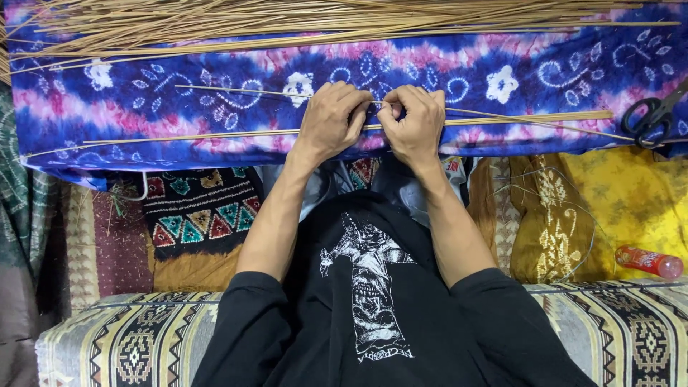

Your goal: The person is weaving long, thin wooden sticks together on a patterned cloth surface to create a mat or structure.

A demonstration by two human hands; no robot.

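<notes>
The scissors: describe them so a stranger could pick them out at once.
Find the blue and pink tie-dyed cloth spread across the top, then follow it to its far right edge. The scissors lie there, black-handled, the only dark metal tool among pale straw-coloured sticks.

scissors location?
Head view, far right: the black-handled scissors lie on the blue tie-dye cloth, at the right end of the thin sticks.

A low board draped in blue, purple and pink tie-dyed cloth (143,107) carries a loose heap of thin straw-coloured sticks (301,18) along its far edge, a few single sticks (530,118) nearer the middle (lying lengthwise), and black-handled scissors (648,115) at its right end.
</notes>
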